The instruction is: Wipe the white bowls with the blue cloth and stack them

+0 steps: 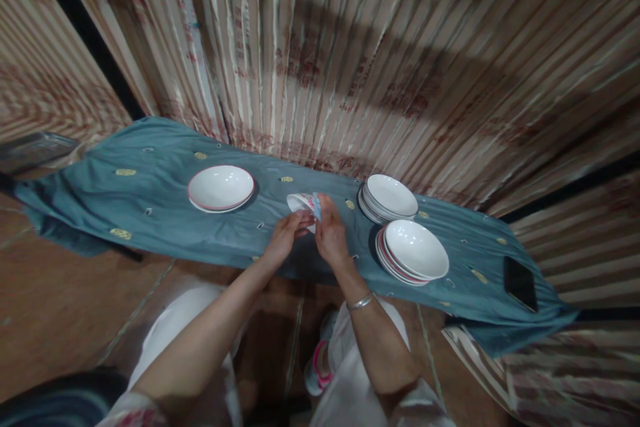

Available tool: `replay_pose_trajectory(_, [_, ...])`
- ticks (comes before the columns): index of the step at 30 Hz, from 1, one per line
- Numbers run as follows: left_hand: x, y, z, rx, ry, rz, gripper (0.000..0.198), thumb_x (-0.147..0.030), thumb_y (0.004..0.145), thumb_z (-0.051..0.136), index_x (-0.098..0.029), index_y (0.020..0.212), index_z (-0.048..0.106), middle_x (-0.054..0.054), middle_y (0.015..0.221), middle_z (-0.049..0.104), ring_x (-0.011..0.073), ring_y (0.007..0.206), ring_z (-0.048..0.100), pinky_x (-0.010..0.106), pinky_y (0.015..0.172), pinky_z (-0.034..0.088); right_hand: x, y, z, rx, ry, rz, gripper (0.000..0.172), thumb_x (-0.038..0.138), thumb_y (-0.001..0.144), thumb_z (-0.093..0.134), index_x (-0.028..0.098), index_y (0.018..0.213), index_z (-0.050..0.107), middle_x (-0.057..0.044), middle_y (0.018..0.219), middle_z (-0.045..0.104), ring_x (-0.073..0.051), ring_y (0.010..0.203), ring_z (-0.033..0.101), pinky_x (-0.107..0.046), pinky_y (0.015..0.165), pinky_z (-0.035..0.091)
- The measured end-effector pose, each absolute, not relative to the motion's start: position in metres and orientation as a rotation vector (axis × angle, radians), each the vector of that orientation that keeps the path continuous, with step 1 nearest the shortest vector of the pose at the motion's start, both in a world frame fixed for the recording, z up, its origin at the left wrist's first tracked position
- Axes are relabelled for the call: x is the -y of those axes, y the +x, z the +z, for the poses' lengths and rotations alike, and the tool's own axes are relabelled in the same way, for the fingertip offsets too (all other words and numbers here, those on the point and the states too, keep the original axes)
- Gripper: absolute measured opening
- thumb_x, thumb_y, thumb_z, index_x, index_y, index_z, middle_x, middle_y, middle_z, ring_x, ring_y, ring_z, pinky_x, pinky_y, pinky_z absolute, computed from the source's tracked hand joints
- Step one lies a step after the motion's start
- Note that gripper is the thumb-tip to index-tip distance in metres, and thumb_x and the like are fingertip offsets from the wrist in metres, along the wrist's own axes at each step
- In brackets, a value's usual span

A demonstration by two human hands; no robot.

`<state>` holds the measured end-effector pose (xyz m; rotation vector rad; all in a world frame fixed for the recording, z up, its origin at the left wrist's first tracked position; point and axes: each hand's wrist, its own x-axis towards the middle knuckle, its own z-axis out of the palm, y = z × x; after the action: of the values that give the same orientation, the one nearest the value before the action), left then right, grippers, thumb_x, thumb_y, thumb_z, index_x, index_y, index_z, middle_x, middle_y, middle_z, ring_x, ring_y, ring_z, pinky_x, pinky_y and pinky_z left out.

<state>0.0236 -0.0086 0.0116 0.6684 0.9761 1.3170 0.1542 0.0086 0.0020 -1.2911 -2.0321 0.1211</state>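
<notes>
In the head view, a white bowl point(299, 201) is held tilted over the middle of the table, with small coloured marks near its right side. My left hand point(287, 235) grips its near left edge, fingers closed. My right hand point(331, 230) is closed on a pale blue cloth point(317, 206) pressed to the bowl's right side. The fingers partly cover both bowl and cloth. To the right of my hands stand two stacks of white dishes, a dark-rimmed stack point(393, 197) behind and a red-rimmed stack point(417, 250) in front. On the left lies a red-rimmed white dish point(221, 187).
A teal patterned cloth point(165, 213) covers the narrow table and hangs over its edges. Near the right end lies a black phone point(520, 282). A striped curtain point(320, 67) hangs close behind the table, and dark poles stand at both sides.
</notes>
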Motion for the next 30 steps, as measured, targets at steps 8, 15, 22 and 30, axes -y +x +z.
replay_pose_trajectory(8, [0.000, 0.000, 0.002, -1.096, 0.746, 1.505, 0.017, -0.028, 0.076, 0.070, -0.018, 0.089, 0.072, 0.008, 0.103, 0.072, 0.0239, 0.108, 0.063, 0.033, 0.092, 0.048, -0.040, 0.182, -0.022, 1.571, -1.583, 0.324, 0.046, 0.025, 0.089, 0.035, 0.012, 0.131, 0.050, -0.014, 0.116, 0.066, -0.026, 0.110, 0.058, -0.042, 0.095, 0.046])
replay_pose_trajectory(15, [-0.003, -0.006, -0.014, -1.201, 0.581, 1.565, 0.029, -0.016, 0.066, 0.073, -0.021, 0.095, 0.070, 0.008, 0.119, 0.069, 0.0258, 0.130, 0.049, 0.037, 0.108, 0.037, -0.039, 0.175, -0.042, 1.223, -1.383, 0.817, 0.032, 0.030, 0.079, 0.045, 0.014, 0.102, 0.061, -0.004, 0.081, 0.067, -0.018, 0.069, 0.058, -0.031, 0.066, 0.050])
replay_pose_trajectory(22, [0.009, -0.005, -0.024, -1.129, 0.706, 1.428, 0.037, -0.007, 0.058, 0.061, -0.020, 0.091, 0.070, 0.004, 0.101, 0.074, 0.0266, 0.115, 0.058, 0.043, 0.107, 0.037, -0.037, 0.160, -0.050, 0.894, -1.286, 1.100, 0.030, 0.032, 0.070, 0.057, 0.015, 0.093, 0.064, 0.000, 0.072, 0.067, -0.014, 0.063, 0.058, -0.026, 0.060, 0.048])
replay_pose_trajectory(30, [0.010, -0.008, -0.027, -1.197, 0.880, 1.446, 0.046, -0.002, 0.051, 0.053, -0.020, 0.088, 0.072, 0.003, 0.092, 0.072, 0.0271, 0.107, 0.059, 0.041, 0.107, 0.036, -0.040, 0.166, -0.055, 1.146, -1.441, 0.913, 0.034, 0.039, 0.080, 0.049, 0.015, 0.097, 0.066, -0.005, 0.089, 0.071, -0.017, 0.082, 0.063, -0.030, 0.077, 0.050])
